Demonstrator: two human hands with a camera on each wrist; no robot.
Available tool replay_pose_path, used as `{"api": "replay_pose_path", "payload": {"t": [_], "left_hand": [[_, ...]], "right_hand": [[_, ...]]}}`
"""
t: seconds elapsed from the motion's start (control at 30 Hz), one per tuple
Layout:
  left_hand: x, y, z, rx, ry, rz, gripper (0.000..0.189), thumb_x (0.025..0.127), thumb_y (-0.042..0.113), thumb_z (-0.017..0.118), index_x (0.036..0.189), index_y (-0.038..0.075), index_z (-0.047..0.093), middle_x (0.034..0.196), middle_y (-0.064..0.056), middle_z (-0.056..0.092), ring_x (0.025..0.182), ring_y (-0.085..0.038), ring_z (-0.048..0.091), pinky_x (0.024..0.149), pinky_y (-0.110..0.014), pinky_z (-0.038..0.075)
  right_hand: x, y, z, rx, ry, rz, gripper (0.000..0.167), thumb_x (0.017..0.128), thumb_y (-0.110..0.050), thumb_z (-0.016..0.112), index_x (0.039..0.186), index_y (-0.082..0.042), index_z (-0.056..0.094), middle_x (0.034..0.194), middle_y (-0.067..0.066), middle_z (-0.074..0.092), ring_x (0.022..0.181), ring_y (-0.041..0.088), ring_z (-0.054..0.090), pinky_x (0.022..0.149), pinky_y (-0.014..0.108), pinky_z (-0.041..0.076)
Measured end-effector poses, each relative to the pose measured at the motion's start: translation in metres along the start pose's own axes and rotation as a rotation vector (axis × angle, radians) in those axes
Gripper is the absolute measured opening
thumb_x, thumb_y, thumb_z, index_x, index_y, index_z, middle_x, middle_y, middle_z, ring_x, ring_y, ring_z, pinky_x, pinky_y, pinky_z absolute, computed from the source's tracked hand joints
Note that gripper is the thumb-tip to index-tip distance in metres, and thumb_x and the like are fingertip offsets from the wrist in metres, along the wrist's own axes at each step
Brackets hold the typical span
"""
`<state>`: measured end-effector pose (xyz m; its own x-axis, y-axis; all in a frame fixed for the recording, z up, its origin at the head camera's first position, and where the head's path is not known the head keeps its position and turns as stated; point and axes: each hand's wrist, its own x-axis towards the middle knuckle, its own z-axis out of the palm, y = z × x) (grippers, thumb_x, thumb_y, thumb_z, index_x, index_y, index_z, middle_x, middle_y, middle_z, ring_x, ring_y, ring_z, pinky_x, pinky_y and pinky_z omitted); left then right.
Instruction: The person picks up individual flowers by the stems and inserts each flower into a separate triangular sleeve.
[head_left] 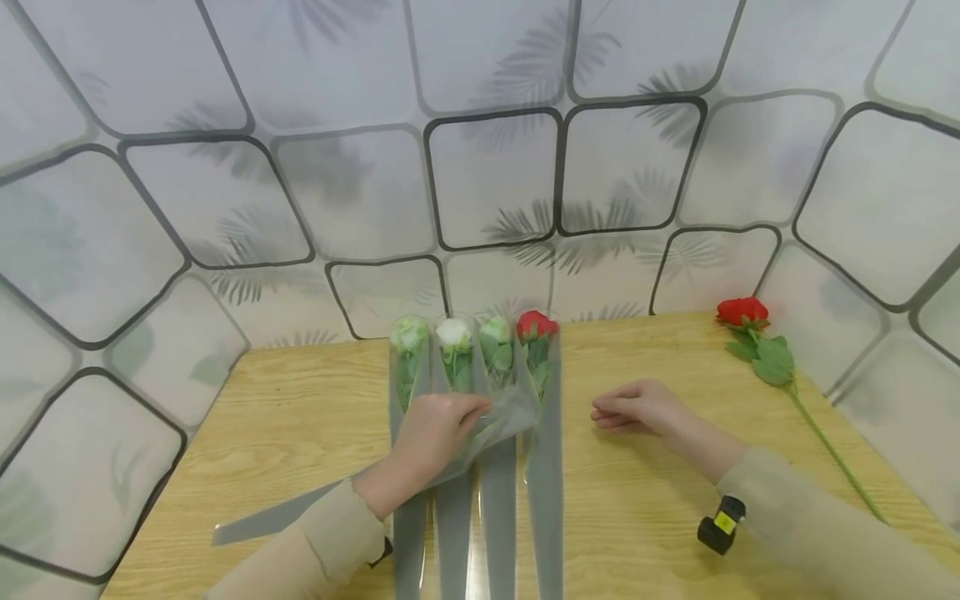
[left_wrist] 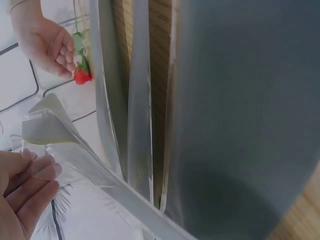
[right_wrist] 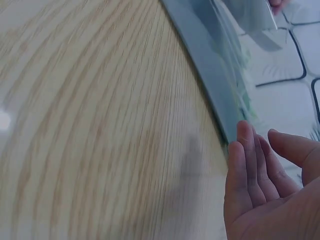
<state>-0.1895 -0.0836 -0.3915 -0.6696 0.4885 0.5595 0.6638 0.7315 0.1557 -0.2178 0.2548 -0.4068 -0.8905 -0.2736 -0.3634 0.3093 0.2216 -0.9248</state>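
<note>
My left hand (head_left: 435, 433) pinches the clear open end of a bouquet sleeve (head_left: 277, 512), whose narrow grey tail slants down to the left across the other sleeves. In the left wrist view, thumb and fingers hold the clear film of this sleeve (left_wrist: 55, 130), which has no flower in it. Beneath lie several grey-and-clear sleeves side by side, holding a red rose (head_left: 537, 325), a white flower (head_left: 453, 333) and pale green flowers (head_left: 409, 333). My right hand (head_left: 641, 408) holds nothing, its fingers loosely bent over the table right of the wrapped red rose.
A loose red rose (head_left: 742, 312) with a long green stem lies unwrapped along the right side of the wooden table (head_left: 300, 392). A patterned cloth wall (head_left: 495, 183) rises behind the table's far edge and along both sides.
</note>
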Motion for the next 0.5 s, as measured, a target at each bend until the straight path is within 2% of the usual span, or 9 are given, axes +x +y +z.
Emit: {"api": "replay_pose_path", "payload": {"t": [0.17,0.5], "left_hand": [[0.001,0.001,0.000,0.026,-0.009,0.013,0.006,0.093,0.017,0.082,0.097,0.013,0.085,0.089,-0.002,0.084,0.074,-0.015,0.080,0.069,-0.029,0.065],[-0.001,0.001,0.001,0.008,-0.014,-0.003,0.008,0.093,0.017,0.083,0.100,0.014,0.085,0.090,-0.002,0.084,0.075,-0.014,0.080,0.070,-0.029,0.065]], "right_hand": [[-0.006,0.005,-0.027,-0.012,0.047,0.005,0.046,0.108,-0.011,0.062,0.137,0.023,0.055,0.097,0.000,0.082,0.084,0.006,0.079,0.082,0.028,0.066],[-0.022,0.018,-0.085,-0.043,0.124,0.028,0.051,0.109,-0.015,0.061,0.142,0.024,0.050,0.096,-0.008,0.081,0.086,0.002,0.078,0.084,0.025,0.066]]}}
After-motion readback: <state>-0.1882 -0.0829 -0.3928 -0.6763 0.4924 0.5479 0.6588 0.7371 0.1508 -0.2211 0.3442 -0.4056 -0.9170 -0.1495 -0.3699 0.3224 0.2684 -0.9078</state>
